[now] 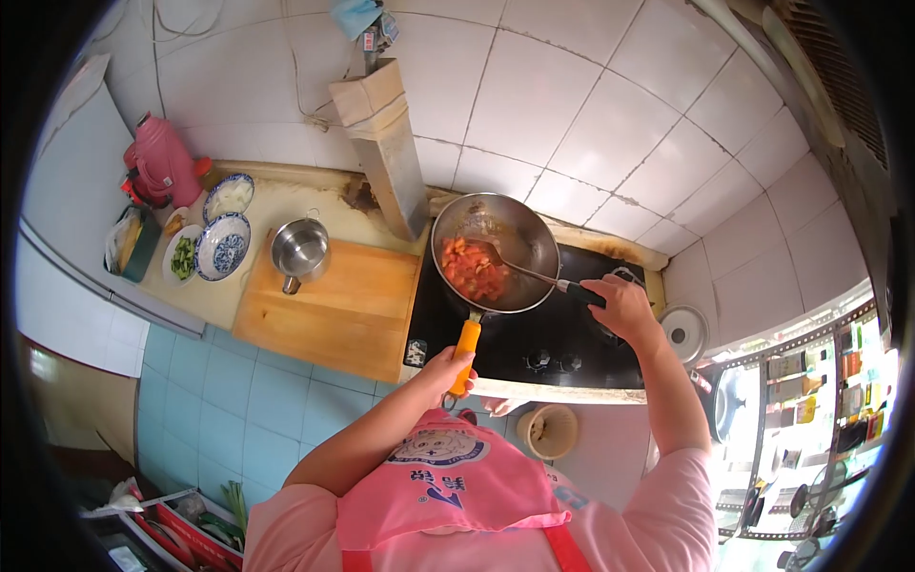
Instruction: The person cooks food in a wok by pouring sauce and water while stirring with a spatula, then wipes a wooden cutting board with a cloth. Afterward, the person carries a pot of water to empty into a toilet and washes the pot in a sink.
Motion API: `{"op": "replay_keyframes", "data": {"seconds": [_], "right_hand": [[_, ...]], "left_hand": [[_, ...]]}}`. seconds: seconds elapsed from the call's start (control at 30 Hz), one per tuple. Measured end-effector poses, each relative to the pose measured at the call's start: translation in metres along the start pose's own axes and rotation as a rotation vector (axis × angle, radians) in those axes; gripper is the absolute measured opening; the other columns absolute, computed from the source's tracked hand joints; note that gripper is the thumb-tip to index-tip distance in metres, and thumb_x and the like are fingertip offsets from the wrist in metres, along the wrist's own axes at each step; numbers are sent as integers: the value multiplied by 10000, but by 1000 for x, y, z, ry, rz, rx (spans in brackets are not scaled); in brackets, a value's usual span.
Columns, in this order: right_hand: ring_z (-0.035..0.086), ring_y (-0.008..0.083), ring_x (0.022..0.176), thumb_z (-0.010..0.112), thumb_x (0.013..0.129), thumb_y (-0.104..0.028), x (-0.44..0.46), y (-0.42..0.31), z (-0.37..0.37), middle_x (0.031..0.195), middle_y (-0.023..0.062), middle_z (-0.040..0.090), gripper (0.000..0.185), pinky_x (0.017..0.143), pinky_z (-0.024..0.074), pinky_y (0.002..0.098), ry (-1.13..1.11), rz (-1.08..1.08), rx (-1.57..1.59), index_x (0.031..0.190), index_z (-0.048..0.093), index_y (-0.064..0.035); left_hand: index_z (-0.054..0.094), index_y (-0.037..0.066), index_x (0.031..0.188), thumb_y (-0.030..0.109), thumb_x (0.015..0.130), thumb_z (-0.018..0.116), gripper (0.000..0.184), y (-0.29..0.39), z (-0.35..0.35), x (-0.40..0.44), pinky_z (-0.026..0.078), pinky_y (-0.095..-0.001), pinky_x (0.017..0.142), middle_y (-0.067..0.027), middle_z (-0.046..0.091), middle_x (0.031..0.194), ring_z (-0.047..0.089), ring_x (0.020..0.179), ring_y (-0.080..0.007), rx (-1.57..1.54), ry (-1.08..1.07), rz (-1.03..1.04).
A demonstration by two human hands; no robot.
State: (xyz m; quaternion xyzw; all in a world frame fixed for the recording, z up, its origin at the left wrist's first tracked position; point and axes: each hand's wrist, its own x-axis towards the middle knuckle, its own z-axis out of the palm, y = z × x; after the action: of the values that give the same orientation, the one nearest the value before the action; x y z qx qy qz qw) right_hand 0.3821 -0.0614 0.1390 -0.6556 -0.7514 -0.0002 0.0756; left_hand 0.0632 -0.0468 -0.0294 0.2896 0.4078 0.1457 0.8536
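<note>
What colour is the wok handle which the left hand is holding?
The wok handle is yellow-orange, best seen in the head view.

Both arms (675, 400) reach forward, the left hand (453, 370) curled closed, the right hand (620, 303) gripping farther out.

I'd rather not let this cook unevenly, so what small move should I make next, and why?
I'd probably turn the red pieces over and spread them rightward: they're heaped on the pan's left, its right side looks mostly bare, your right hand holds the spatula, and your left hand grips the orange handle.
</note>
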Motion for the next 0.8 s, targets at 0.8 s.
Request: {"op": "replay_keyframes", "data": {"seconds": [0.8], "right_hand": [[601,260,689,677,700,-53,-9,-9,-18,762,52,542,289,621,480,391,149,-93,-248,966,681,-164]], "left_hand": [[490,107,1159,351,958,547,321,3,0,-1,484,-285,467,-65,579,815,564,594,-127,33,30,27]]}}
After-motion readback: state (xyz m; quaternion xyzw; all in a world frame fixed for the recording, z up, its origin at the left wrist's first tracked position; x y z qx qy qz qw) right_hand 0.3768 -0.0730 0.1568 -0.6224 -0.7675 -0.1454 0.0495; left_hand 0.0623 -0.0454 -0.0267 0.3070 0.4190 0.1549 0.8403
